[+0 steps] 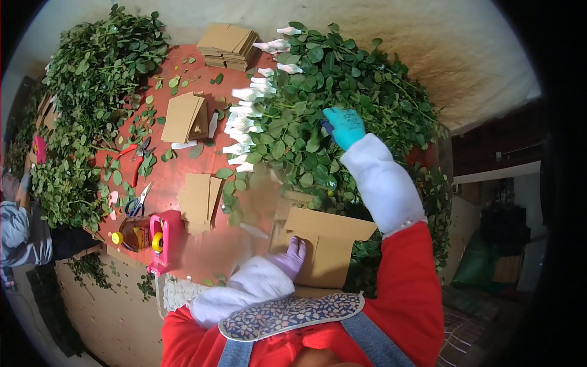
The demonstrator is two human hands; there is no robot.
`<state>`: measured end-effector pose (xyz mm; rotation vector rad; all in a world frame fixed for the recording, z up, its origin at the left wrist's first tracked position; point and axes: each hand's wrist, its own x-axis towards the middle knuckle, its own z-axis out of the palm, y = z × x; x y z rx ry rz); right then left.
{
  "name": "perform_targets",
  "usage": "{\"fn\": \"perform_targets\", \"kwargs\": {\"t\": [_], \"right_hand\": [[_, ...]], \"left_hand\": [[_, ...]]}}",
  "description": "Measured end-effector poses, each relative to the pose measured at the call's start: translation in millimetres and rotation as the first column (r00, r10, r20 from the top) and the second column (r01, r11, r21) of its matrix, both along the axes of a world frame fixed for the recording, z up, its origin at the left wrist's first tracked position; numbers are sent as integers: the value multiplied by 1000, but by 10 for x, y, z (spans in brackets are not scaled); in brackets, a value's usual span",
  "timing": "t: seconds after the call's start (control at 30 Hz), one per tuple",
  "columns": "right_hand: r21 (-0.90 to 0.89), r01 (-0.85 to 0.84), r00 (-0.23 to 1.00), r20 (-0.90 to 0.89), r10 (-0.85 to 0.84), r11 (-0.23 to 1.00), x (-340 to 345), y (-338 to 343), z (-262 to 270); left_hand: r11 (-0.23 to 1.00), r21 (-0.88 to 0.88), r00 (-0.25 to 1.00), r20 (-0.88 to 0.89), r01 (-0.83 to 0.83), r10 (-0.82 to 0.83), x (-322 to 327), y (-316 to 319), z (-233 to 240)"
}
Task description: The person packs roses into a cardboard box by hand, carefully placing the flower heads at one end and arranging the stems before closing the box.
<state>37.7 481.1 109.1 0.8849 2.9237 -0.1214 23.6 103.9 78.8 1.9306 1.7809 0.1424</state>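
My left hand (291,260), in a lavender glove, lies on a folded cardboard sheet (328,257) close in front of me. Its fingers are slightly apart and point away from me. My right hand (345,127), in a teal glove, reaches into a heap of leafy green stems (298,124) at the back right. The fingertips are partly hidden among leaves, so whether they grip a stem is unclear. White mesh sleeves (241,123) cover the stem ends along the heap's left side, apparently over flower buds.
On the red table (220,257) are cardboard stacks (227,39), (183,118), (200,197), red-handled pruning shears (136,160), scissors (139,200), a yellow-capped bottle (136,233) and a pink tape dispenser (166,236). More leafy stems (105,59) fill the left, near another person (25,229).
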Motion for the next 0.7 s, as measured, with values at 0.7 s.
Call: {"fn": "perform_targets", "kwargs": {"t": [0.7], "right_hand": [[-976, 212, 596, 85, -798, 55, 614, -532, 1310]], "left_hand": [[994, -92, 996, 70, 58, -52, -209, -147, -34]]}}
